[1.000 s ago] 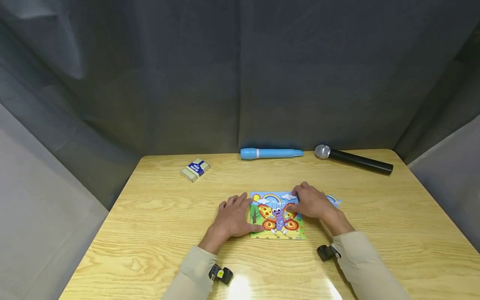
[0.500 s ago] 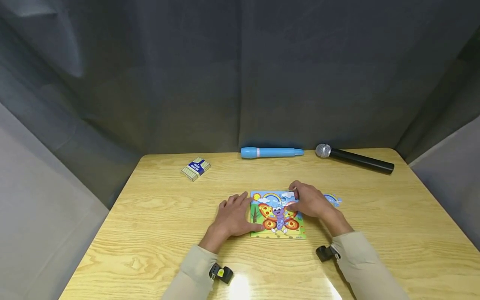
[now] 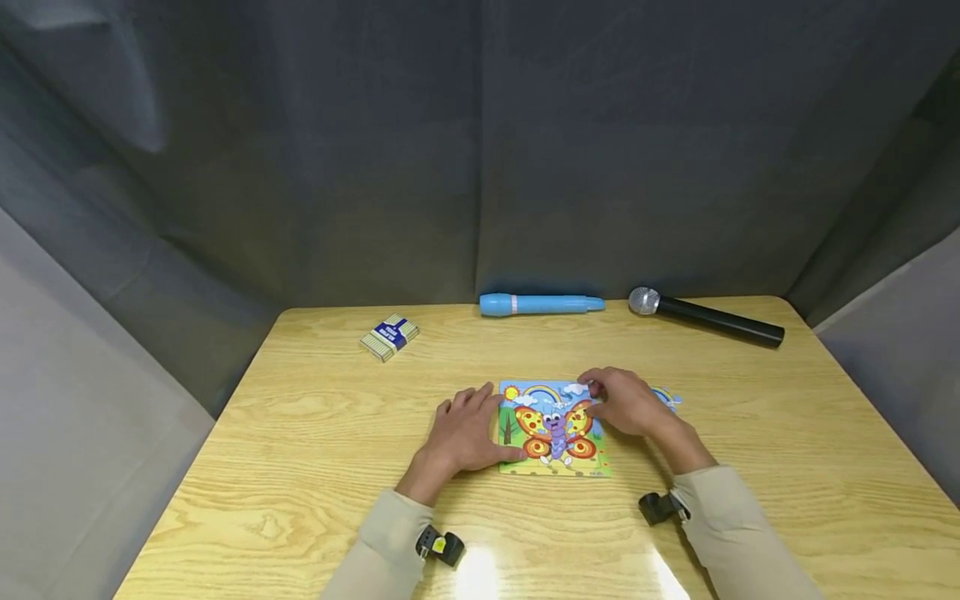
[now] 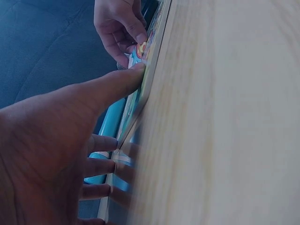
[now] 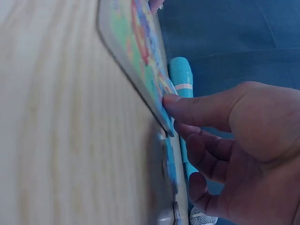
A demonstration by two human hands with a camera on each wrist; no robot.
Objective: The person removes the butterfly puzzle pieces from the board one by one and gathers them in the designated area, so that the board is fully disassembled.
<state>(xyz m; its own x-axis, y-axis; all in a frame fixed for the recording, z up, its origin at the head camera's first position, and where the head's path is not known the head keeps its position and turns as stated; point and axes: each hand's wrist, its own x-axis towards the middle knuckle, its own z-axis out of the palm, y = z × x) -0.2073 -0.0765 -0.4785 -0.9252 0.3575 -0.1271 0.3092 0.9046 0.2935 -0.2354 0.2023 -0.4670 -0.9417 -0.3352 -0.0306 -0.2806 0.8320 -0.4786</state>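
Note:
A butterfly jigsaw puzzle (image 3: 556,446) in a flat tray lies mid-table in the head view. My left hand (image 3: 461,432) is spread at its left side, thumb on the lower left of the picture and fingertips down by the left edge. At the upper right corner, my right hand (image 3: 632,403) pinches a puzzle piece (image 4: 139,49) between thumb and fingers. That piece is tilted up from the board in the left wrist view. In the right wrist view the thumb (image 5: 174,104) presses at the puzzle's edge. A loose rainbow piece (image 3: 667,397) lies right of the tray, partly behind the right hand.
At the back of the wooden table (image 3: 315,433) lie a blue microphone (image 3: 543,305) and a black microphone (image 3: 716,320) with a silver head. A banded bundle of pale sticks (image 3: 389,337) rests at the back left. Dark curtain hangs behind.
My right hand has shifted slightly right and its thumb has drawn back, so more of the butterfly's right wing shows. The left hand stays in place.

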